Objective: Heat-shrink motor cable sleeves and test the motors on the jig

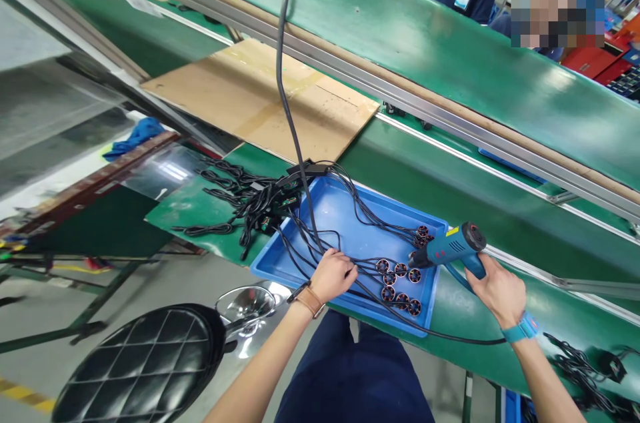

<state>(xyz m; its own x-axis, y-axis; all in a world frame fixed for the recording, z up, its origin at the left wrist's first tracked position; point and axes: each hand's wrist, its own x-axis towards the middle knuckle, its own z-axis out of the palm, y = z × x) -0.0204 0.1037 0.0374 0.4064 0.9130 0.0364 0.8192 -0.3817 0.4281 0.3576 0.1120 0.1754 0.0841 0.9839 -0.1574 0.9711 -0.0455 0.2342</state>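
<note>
Heat gun (pixel 450 246) sat in the grip of the right hand (pixel 500 289), whose fingers were wrapped closed around its handle, with no open gap that showed. The body lay above and to the left of that grip in the view, over the right end of the blue tray (pixel 327 203). Its long axis ran nearly level across the view, tipped slightly down towards the nozzle, which pointed left, away from the grip. Just below the nozzle, left of and level with the grip or lower, lay the small round coil parts (pixel 389 277) on black leads; a few more sat just above the nozzle, by the tray's far wall.

The left hand (pixel 334 274), well to the left of the right-hand grip, had its fingers curled mostly shut over the black leads (pixel 295 243) in the tray; whether it pinched any of them could not be told. The thick black cable (pixel 286 89) came down to that hand, and a thick length ran on from beside it, below the coil parts, towards the right wrist. Beyond the left hand, bundled cables (pixel 260 203) lay on the green work surface (pixel 170 213).
</note>
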